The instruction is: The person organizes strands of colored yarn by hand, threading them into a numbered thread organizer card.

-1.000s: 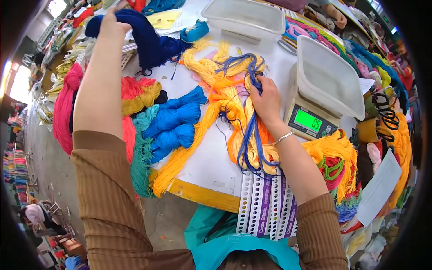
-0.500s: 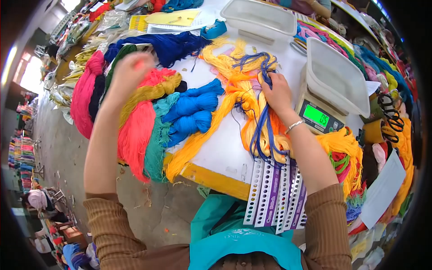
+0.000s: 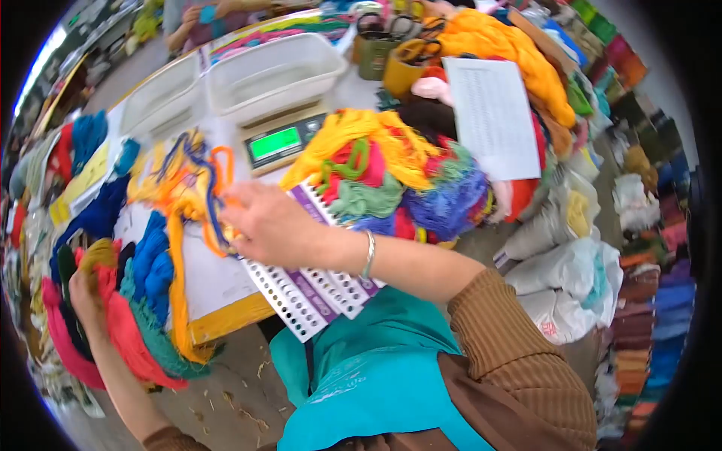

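Observation:
My left hand (image 3: 86,295) rests at the skeins on the left, beside the olive yarn (image 3: 99,257) and the coral yarn (image 3: 134,338); its fingers are too hidden to read. On the tangled orange and yellow yarn (image 3: 179,192) with navy strands (image 3: 214,214) lies my right hand (image 3: 267,222), blurred, its fingertips at the strands. Under my right wrist are white and purple cards with punched holes (image 3: 289,304). Blue skeins (image 3: 153,259) and teal yarn (image 3: 154,334) hang near the table corner.
A scale (image 3: 277,144) with a green display carries a clear tray (image 3: 274,75); another tray (image 3: 162,98) stands left. Yellow yarn (image 3: 353,150), a printed sheet (image 3: 492,116) and cups with scissors (image 3: 406,71) are to the right. Another person's hand (image 3: 188,19) shows at the top.
The view has swung to the right. My left hand has come down onto the skeins at the left. My right hand has shifted toward the near end of the orange and navy strands.

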Available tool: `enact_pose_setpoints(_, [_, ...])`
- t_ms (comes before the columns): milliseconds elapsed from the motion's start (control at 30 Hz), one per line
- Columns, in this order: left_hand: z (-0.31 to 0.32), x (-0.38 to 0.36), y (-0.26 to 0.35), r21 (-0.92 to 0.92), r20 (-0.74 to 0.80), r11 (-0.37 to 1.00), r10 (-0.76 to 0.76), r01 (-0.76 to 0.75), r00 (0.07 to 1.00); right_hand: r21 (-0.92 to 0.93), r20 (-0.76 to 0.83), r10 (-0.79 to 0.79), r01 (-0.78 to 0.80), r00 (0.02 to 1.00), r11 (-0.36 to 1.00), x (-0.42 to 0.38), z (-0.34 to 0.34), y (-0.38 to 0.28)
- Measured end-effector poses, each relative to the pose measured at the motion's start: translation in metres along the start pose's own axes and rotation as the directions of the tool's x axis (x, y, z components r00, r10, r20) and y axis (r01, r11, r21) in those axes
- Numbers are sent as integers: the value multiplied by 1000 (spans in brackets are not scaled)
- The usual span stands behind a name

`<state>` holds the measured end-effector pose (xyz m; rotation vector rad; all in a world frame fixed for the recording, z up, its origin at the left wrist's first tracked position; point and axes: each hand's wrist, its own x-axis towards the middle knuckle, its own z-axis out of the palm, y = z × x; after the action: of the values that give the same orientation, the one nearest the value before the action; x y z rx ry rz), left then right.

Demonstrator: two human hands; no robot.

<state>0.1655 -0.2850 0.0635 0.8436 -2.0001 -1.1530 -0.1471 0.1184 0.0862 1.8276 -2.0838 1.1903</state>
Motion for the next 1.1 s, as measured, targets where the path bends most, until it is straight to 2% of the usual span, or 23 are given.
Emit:
enact_pose_setpoints(33, [6, -15, 35, -372, 6, 923, -98, 93, 995, 37, -19, -6, 7, 1000, 999, -19, -11, -4])
enact_pose_setpoints(67, [12, -31, 70, -654, 12, 741, -193, 154, 981, 78, -37, -17, 19, 999, 997, -38, -20, -5])
enact_pose_setpoints(100, [1, -41, 82, -732, -9, 664, -235, 154, 972, 138, 0, 18, -18, 1000, 990, -55, -29, -6])
enact_pose_setpoints(200, [-28, -90, 117, -785, -60, 608, -265, 118, 962, 190, 29, 140, -143, 990, 971, -98, -50, -11])
enact_pose_setpoints(267, [-27, -126, 143, -808, -73, 579, -275, 105, 959, 280, 120, 241, -265, 963, 922, -117, -60, -16])
enact_pose_setpoints(433, [25, -218, 203, -889, 17, 431, -299, 151, 954, 423, 186, 213, -274, 959, 864, -139, -57, -36])
enact_pose_setpoints(500, [58, -258, 217, -940, 134, 257, -326, 224, 936, 557, 219, 173, -269, 960, 786, -137, -47, -47])
enact_pose_setpoints(533, [77, -278, 218, -952, 221, 127, -342, 278, 913, 609, 291, 160, -312, 943, 729, -133, -46, -55])
enact_pose_setpoints(567, [97, -297, 216, -941, 329, -41, -355, 337, 875, 655, 363, 139, -359, 921, 666, -130, -43, -62])
enact_pose_setpoints(600, [114, -314, 211, -907, 420, -197, -372, 372, 827, 676, 358, 85, -321, 930, 663, -131, -26, -69])
enact_pose_setpoints(633, [131, -333, 206, -888, 455, -273, -409, 370, 791, 683, 443, 18, -350, 897, 641, -130, -20, -76])
enact_pose_setpoints(667, [139, -355, 188, -941, 227, 81, -572, 330, 789, 685, 519, -52, -379, 853, 622, -128, -15, -84])
enact_pose_setpoints(700, [146, -377, 170, -825, -19, 420, -689, 378, 724, 683, 578, -80, -428, 812, 592, -129, -8, -92])
enact_pose_setpoints(767, [174, -382, 166, -878, 282, 219, -483, 426, 829, 773, 452, -25, -378, 892, 510, -138, 12, -109])
enact_pose_setpoints(800, [205, -379, 188, -763, 94, 514, -511, 391, 855, 804, 408, 3, -361, 913, 473, -140, 16, -116])
enact_pose_setpoints(833, [211, -379, 190, -564, 5, 712, -503, 418, 864, 805, 406, 4, -360, 914, 471, -140, 17, -116])
enact_pose_setpoints(867, [215, -378, 191, -317, -75, 848, -469, 425, 880, 815, 357, 34, -329, 933, 478, -141, 18, -115])
enact_pose_setpoints(933, [222, -370, 203, -348, -30, 846, -441, 404, 897, 847, 252, 84, -261, 964, 462, -141, 16, -109])
enact_pose_setpoints(967, [225, -363, 214, -118, -91, 930, -360, 349, 928, 835, 250, 110, -272, 962, 479, -143, 13, -104])
enact_pose_setpoints(1000, [226, -358, 221, 120, -130, 953, -264, 279, 956, 821, 249, 136, -283, 959, 496, -144, 9, -100])
enact_pose_setpoints(1033, [225, -356, 220, 229, -206, 960, -116, 163, 972, 800, 226, 133, -262, 965, 540, -145, 8, -96])
enact_pose_setpoints(1067, [226, -352, 218, 228, -200, 961, -113, 159, 973, 798, 223, 138, -262, 965, 543, -147, 10, -95])
enact_pose_setpoints(1100, [230, -347, 217, 224, -99, 973, 74, -50, 992, 793, 207, 115, -235, 972, 562, -148, 13, -95])
